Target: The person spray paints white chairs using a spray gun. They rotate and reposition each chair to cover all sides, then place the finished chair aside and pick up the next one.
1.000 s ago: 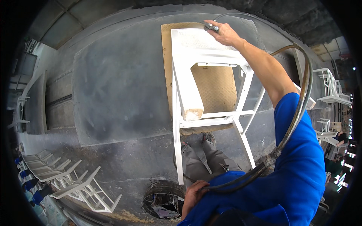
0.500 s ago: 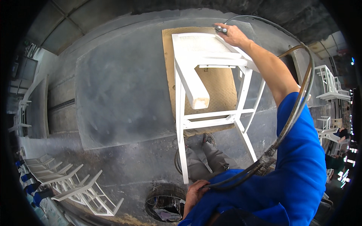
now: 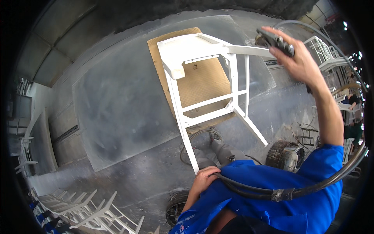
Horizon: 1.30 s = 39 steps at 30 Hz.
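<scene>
My right hand (image 3: pixel 302 62) is raised at the upper right, its fingers wrapped around a dark metal spray gun (image 3: pixel 276 41). The gun is beside the end of a white rail of the chair. This white wooden chair (image 3: pixel 189 46) stands tipped on a brown quilted mat (image 3: pixel 212 80), its legs reaching toward me. My left hand (image 3: pixel 206 179) is closed around black hoses (image 3: pixel 249 191) at my waist, close to the tip of one chair leg. From there the hoses curve across my blue shirt and up past my right arm.
A large grey board (image 3: pixel 117 97) lies under the mat. White chairs (image 3: pixel 95 208) stand in a row at the lower left, and more chairs (image 3: pixel 325 56) are at the right. A dark drum (image 3: pixel 177 202) is by my left forearm; a paint-smeared container (image 3: pixel 290 160) stands right of my legs.
My right hand has swung right and toward me with the spray gun, away from the chair's far edge. The view has shifted, bringing the paint-smeared container into sight. My left hand keeps its hold.
</scene>
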Available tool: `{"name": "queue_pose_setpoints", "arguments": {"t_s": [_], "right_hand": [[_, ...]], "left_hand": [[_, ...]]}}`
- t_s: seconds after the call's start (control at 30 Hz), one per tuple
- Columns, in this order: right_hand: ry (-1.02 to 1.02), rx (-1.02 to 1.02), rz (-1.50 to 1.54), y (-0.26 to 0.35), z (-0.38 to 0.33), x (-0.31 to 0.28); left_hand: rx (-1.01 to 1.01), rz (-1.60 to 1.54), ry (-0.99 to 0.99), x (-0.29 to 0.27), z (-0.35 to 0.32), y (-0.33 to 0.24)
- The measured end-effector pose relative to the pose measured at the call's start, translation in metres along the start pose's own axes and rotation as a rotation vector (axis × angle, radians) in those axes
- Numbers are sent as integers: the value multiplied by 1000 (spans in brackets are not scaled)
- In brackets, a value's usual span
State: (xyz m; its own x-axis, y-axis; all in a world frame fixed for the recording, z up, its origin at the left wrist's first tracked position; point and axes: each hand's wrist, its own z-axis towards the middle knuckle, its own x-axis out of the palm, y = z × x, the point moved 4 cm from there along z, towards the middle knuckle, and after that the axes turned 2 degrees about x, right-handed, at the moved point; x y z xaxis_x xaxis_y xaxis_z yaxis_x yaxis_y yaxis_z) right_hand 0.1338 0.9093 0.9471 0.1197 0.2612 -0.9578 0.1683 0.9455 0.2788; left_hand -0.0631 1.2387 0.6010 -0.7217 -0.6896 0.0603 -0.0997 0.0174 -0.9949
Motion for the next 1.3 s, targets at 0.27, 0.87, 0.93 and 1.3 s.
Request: {"name": "queue_pose_setpoints", "arguments": {"t_s": [0.27,0.87,0.93,1.3], "right_hand": [[-186,-43,242,-32,-80,46],[-271,-132,462,-92,-159,51],[-233,-12,510,-100,-176,47],[-415,-25,561,-111,-194,75]], "left_hand": [[28,127,-63,22,-4,-8],[-13,75,-246,138,-34,6],[-3,99,-192,127,-36,6],[6,105,-139,117,-59,8]]}}
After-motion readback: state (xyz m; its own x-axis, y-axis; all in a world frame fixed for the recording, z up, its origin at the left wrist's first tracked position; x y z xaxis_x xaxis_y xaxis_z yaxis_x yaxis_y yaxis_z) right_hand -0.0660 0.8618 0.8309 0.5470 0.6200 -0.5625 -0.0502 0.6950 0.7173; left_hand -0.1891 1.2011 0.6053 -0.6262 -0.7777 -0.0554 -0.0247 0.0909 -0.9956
